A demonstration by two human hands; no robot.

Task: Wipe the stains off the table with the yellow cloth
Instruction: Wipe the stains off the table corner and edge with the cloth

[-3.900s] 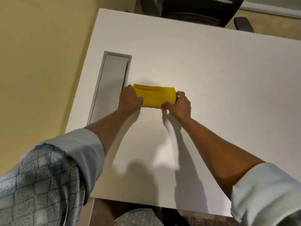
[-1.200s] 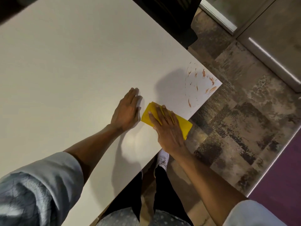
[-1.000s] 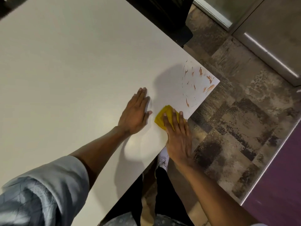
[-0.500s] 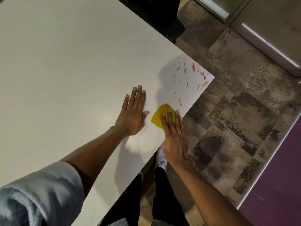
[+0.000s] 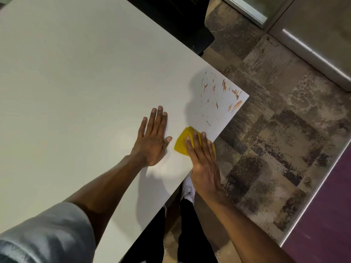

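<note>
The yellow cloth (image 5: 182, 142) lies bunched on the white table (image 5: 79, 76), close to the table's near right edge. My right hand (image 5: 203, 164) presses flat on the cloth and covers most of it. Orange-brown stains (image 5: 222, 95) streak the table's right corner, just beyond the cloth and apart from it. My left hand (image 5: 152, 137) rests flat on the table with fingers spread, just left of the cloth, holding nothing.
A black chair (image 5: 182, 21) stands at the table's far edge. Mottled carpet (image 5: 275, 149) lies right of the table, bordered by a metal strip and purple floor (image 5: 326, 230). My legs and a white shoe (image 5: 189, 188) show below the table's edge.
The folded cloth has been slid across the table to the stained corner and bunched under my right hand. In the last half second both hands have stayed nearly still.
</note>
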